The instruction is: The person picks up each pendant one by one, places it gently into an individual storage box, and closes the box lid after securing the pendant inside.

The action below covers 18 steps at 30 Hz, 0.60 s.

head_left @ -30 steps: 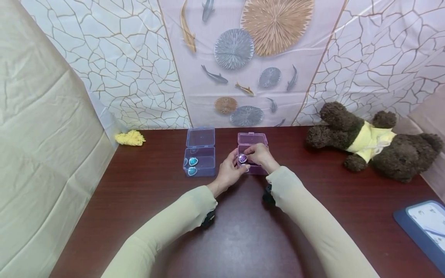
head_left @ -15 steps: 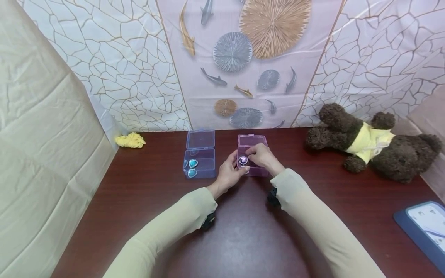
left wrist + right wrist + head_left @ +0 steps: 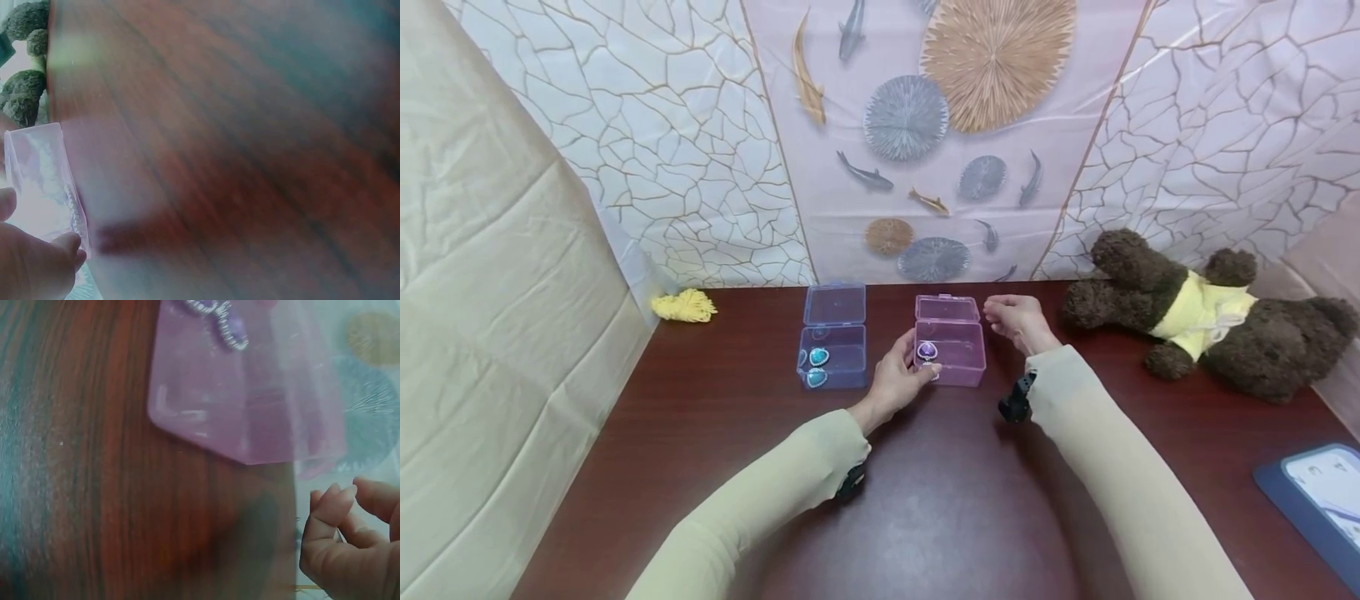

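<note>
In the head view, a see-through pink box (image 3: 964, 353) stands on the table with its hinged lid (image 3: 947, 309) raised. Two purple gems with sparkling rims lie inside at its left, the upper purple gem (image 3: 927, 350) plainest. My left hand (image 3: 891, 377) holds the box's left end, thumb at the front. Beside the box on the right, my right hand (image 3: 1022, 322) is in the air with loosely bent fingers and nothing visible in them. The right wrist view shows the fingertips (image 3: 340, 501) apart from the pink box (image 3: 200, 403).
Left of the pink box stands an open blue box (image 3: 847, 361) with teal gems (image 3: 818, 357) at its left. A yellow yarn bundle (image 3: 685, 306) lies at the back left, a brown teddy bear (image 3: 1198, 308) at the right. A phone (image 3: 1326, 492) lies near the right edge.
My right hand has come out of the pink box and moved right, leaving the purple gems inside. The left hand has kept its hold on the box.
</note>
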{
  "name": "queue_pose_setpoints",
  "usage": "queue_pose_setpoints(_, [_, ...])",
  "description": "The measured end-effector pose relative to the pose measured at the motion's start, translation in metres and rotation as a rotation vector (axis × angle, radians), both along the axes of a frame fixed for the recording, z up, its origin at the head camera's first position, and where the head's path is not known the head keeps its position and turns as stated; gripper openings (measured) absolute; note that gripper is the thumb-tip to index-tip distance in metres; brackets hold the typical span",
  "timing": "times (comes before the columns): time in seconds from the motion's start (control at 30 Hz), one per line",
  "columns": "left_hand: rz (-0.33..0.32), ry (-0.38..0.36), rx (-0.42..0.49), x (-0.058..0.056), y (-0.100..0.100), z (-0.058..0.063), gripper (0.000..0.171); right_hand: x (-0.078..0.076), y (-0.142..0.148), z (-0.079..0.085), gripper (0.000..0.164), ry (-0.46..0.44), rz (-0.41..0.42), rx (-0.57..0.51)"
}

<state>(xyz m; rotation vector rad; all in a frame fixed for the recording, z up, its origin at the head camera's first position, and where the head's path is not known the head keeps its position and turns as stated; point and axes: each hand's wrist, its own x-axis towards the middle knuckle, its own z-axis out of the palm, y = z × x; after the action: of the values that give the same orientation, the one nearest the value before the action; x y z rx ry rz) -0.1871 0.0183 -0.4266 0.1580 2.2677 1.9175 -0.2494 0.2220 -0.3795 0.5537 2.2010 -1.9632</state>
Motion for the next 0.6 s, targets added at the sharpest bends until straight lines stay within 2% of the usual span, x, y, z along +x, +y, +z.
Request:
queue_pose_setpoints(0.1, [-0.006,0.005,0.006,0.001,0.001,-0.001,0.073,-0.003,0.002,-0.007,0.035,-0.022,0.049,-0.03])
queue_pose_setpoints(0.27, [-0.007,0.008,-0.005,0.004,0.002,-0.002,0.072,-0.006,0.003,-0.012,0.031,-0.013,0.075,-0.092])
queue_pose_setpoints(0.47, [0.006,0.019,-0.027,0.003,0.001,-0.001,0.072,-0.007,0.001,-0.007,0.038,-0.027,0.084,-0.098])
queue_pose_setpoints(0.6, [0.012,0.018,-0.031,0.001,-0.001,0.001,0.073,-0.006,-0.001,-0.002,0.036,-0.013,0.084,-0.098])
